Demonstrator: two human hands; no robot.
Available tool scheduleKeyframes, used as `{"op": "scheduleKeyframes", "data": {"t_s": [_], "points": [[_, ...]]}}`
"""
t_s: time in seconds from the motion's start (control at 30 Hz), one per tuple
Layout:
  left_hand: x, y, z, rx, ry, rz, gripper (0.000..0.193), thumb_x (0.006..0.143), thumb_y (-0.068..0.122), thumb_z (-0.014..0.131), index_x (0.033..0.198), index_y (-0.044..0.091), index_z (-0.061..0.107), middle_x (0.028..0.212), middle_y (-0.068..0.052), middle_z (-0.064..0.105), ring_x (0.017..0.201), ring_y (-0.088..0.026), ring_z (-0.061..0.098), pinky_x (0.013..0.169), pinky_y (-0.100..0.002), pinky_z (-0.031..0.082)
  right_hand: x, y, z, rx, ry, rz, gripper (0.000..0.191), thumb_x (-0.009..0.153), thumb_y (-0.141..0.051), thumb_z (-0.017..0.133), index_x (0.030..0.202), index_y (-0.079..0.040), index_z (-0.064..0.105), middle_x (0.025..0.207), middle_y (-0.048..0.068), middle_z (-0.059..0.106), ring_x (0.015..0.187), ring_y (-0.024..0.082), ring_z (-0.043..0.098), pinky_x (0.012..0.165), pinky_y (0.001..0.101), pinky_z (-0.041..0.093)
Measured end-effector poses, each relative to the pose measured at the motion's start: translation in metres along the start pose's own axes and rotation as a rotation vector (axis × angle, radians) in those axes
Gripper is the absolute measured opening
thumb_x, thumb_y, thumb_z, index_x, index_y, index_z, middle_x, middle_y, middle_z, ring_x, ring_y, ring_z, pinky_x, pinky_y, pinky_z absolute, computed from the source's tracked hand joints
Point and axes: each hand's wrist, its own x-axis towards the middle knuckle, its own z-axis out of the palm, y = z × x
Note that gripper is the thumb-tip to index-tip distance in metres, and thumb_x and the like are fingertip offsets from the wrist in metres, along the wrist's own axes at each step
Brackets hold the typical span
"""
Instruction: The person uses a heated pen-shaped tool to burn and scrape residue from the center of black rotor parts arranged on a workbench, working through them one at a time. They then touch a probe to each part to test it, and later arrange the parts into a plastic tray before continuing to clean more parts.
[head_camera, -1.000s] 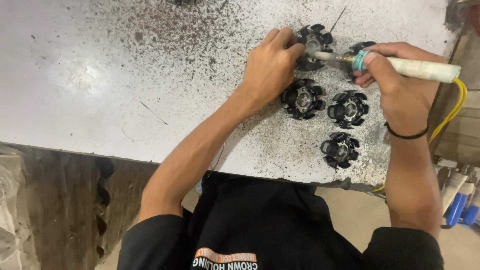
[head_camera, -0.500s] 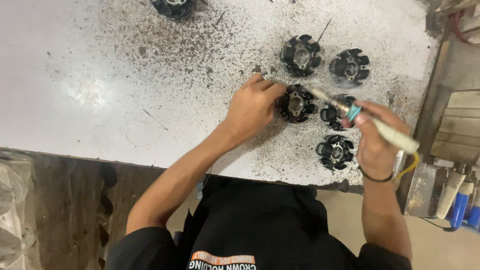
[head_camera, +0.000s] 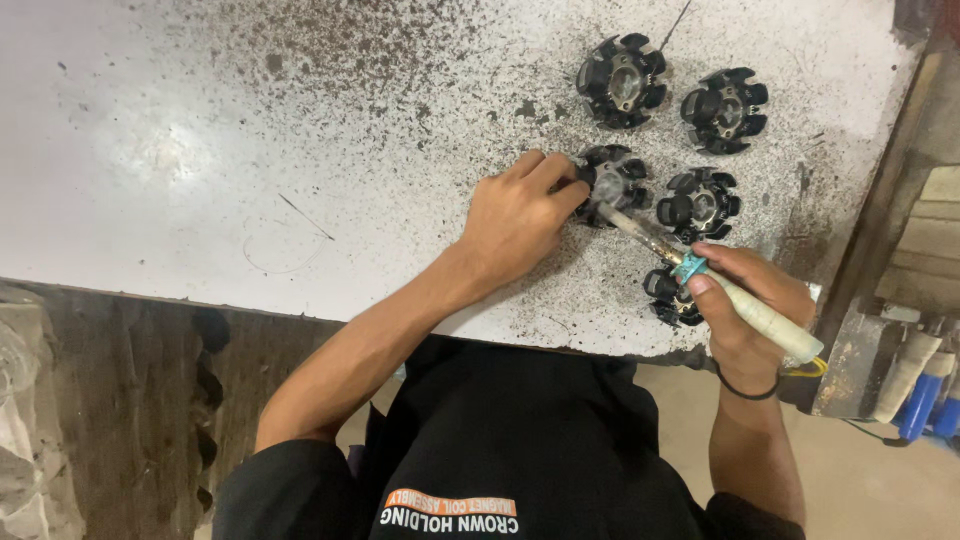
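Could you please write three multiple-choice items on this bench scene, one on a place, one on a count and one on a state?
1. Where does the tip of the soldering iron rest?
A. On the black coil part that the left hand steadies
B. On the bare table near its left edge
C. On the floor

2. How many black coil parts lie on the white table?
A. Two
B. Five
C. Eight

3. What is the right hand doing?
A. Lying open and flat
B. Gripping the iron's handle
C. Holding a cup

Answers: 1 A, the tip meets the part under the left hand; 2 B, five show in the head view, one half hidden by the right hand; 3 B, its fingers wrap the pale handle.
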Motion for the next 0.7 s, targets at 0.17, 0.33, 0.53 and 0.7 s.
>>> {"op": "scheduleKeyframes", "data": {"t_s": [0.17,0.33,0.53,0.7], "points": [[0.000,0.000,-0.002,0.002,-0.020,0.027,0.018,0.083,-0.001,0.068,0.095,0.007,0.078,0.099,-0.005,0.067,0.091,-0.021,0.065,0.060,-0.035,0.057,0.008,-0.019,0.001,-0.016,-0.019,0.074,0.022,0.100,-0.007,0.075,0.117,0.007,0.072,0.097,0.015,0.074,0.085,0.015,0.072,0.076,0.0210,0.055],[-0.001,0.000,0.005,0.008,-0.058,0.024,0.015,0.081,-0.002,0.070,0.093,0.006,0.078,0.098,-0.006,0.066,0.091,-0.022,0.065,0.060,-0.036,0.057,0.026,-0.038,0.003,0.046,-0.024,0.164,0.019,0.101,-0.003,0.072,0.118,0.007,0.072,0.096,0.015,0.074,0.081,0.016,0.073,0.076,0.0245,0.059],[-0.003,0.000,0.016,-0.021,-0.035,0.004,0.017,0.087,-0.003,0.068,0.100,0.005,0.076,0.098,-0.006,0.065,0.090,-0.020,0.064,0.063,-0.035,0.058,0.047,-0.042,-0.002,0.104,-0.046,0.236,0.015,0.101,0.000,0.070,0.113,0.008,0.072,0.094,0.014,0.073,0.081,0.018,0.073,0.076,0.0268,0.059],[-0.002,0.003,0.006,-0.043,0.011,0.028,0.018,0.083,0.002,0.066,0.100,0.006,0.068,0.097,-0.009,0.066,0.089,-0.024,0.066,0.066,-0.038,0.059,0.042,-0.028,-0.009,0.166,-0.047,0.220,0.014,0.103,0.000,0.069,0.111,0.011,0.072,0.094,0.016,0.073,0.082,0.020,0.073,0.078,0.0276,0.060]]}}
